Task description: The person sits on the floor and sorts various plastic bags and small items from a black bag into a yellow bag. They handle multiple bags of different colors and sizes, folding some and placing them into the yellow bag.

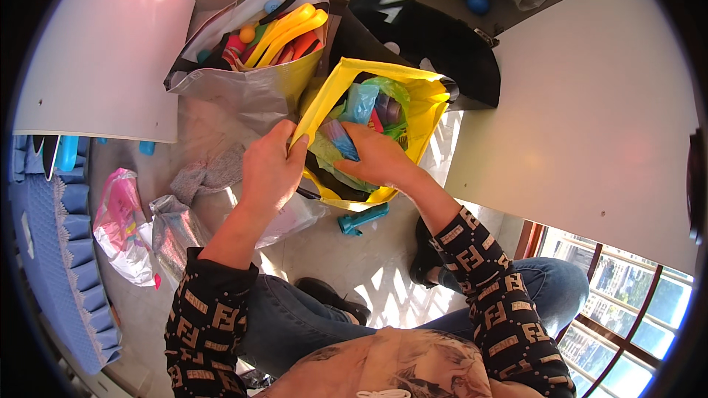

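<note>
A yellow bag stands wide at the mouth before me. My left hand pinches its near left rim between thumb and fingers. Inside the bag is my right hand, its fingers at a small blue and clear plastic packet; part of those fingers is hidden. Around it in the bag lie a light-blue plastic pouch, a green plastic bag and a dark cylindrical item. A teal plastic piece rests on the floor just below the bag.
Behind stands a silver-sided bag holding yellow-handled toys and balls. A black bag is beside it. White cabinet doors stand open on both sides. Plastic packaging and grey cloth lie on the floor at left.
</note>
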### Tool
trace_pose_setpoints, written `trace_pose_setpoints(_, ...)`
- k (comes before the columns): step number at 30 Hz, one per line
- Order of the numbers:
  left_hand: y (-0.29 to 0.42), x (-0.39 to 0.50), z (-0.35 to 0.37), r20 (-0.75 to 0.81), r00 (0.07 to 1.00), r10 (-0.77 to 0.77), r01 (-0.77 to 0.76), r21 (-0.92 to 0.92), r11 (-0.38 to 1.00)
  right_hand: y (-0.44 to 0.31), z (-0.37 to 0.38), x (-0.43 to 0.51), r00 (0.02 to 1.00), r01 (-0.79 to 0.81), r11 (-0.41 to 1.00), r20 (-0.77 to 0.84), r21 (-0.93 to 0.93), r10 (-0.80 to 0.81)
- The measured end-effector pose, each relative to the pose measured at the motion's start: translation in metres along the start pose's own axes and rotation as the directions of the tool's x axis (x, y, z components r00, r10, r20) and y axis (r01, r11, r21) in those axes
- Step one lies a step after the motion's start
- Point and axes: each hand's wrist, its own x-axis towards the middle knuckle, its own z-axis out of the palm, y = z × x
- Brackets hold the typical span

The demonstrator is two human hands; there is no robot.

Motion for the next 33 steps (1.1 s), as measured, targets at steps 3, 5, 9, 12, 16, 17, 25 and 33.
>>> trace_pose_setpoints(3,0.000,0.000,-0.002,0.026,1.000,-0.010,0.010,0.005,1.000,0.010,-0.015,-0.002,0.999,-0.017,1.000,0.049,-0.022,0.018)
trace_pose_setpoints(5,0.001,0.001,-0.003,0.041,0.999,-0.006,0.005,0.021,1.000,0.013,-0.024,-0.003,0.997,0.004,0.998,0.078,-0.063,0.001)
trace_pose_setpoints(9,0.005,-0.002,-0.005,0.106,0.994,-0.019,0.011,0.074,0.997,0.012,-0.036,0.001,0.977,0.102,0.979,0.201,-0.175,-0.066)
trace_pose_setpoints(12,0.014,-0.004,-0.010,0.172,0.985,-0.033,0.013,0.113,0.994,0.008,-0.045,0.006,0.942,0.115,0.955,0.335,-0.275,-0.018)
trace_pose_setpoints(16,0.031,-0.009,-0.036,0.146,0.986,0.085,-0.092,0.046,0.995,0.001,-0.060,0.022,0.872,0.159,0.911,0.486,-0.381,0.051)
trace_pose_setpoints(17,0.032,-0.012,-0.048,0.042,0.982,0.185,-0.184,-0.028,0.983,0.000,-0.062,0.029,0.868,0.166,0.909,0.495,-0.381,0.049)
trace_pose_setpoints(25,-0.032,-0.144,-0.145,-0.397,0.917,-0.049,-0.175,-0.509,0.843,0.012,-0.047,0.076,0.779,0.373,0.859,0.621,-0.351,-0.085)
trace_pose_setpoints(33,-0.151,-0.437,-0.163,-0.736,0.310,-0.602,0.381,-0.484,0.788,0.006,-0.046,0.057,0.733,0.118,0.939,0.666,-0.323,0.137)
